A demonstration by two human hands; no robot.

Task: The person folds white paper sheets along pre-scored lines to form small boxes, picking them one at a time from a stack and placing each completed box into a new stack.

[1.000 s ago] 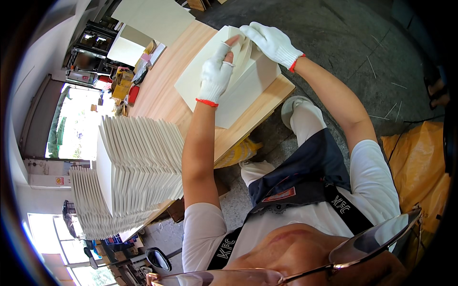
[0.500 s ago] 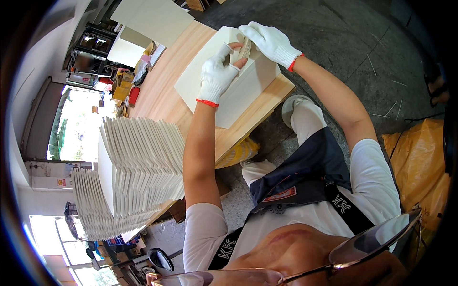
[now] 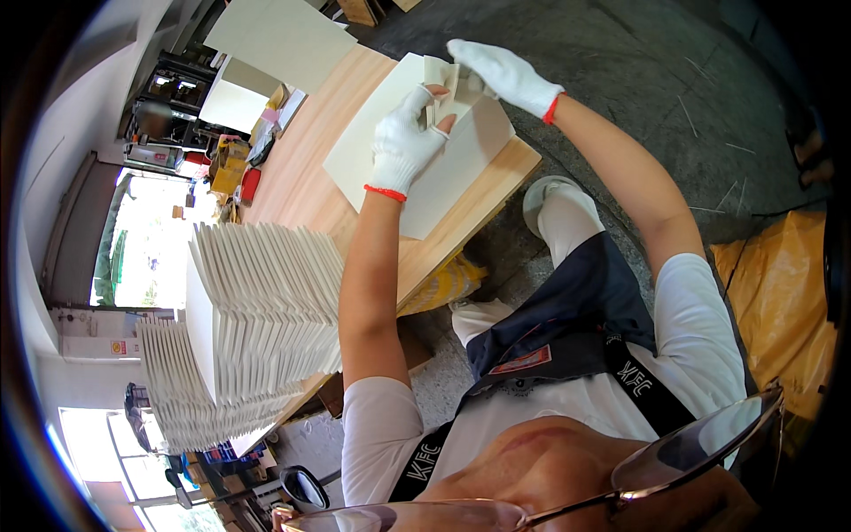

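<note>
A large cream sheet of board or paper (image 3: 381,164) lies on the wooden table. My left hand (image 3: 403,142), in a white knitted glove with bare thumb and fingertip, rests over it. Its thumb and finger curl around narrow cream strips (image 3: 450,84) that stand up from the sheet; their far ends are partly hidden. My right hand (image 3: 510,78), also gloved, hovers at the far right edge of the sheet with fingers stretched out, beside the strips. I cannot make out anything held in it; its fingertips' underside is blurred.
Tall stacks of folded cream boards (image 3: 266,310) stand on the left of the wooden table (image 3: 301,168). Flat cream sheets (image 3: 279,40) lie at its far end, near yellow packets (image 3: 229,160). A yellow sack (image 3: 780,301) sits on the floor at the right.
My right hand has moved slightly right and away from the strips, its fingers straightening. My left hand stays nearly in place at the strips.
</note>
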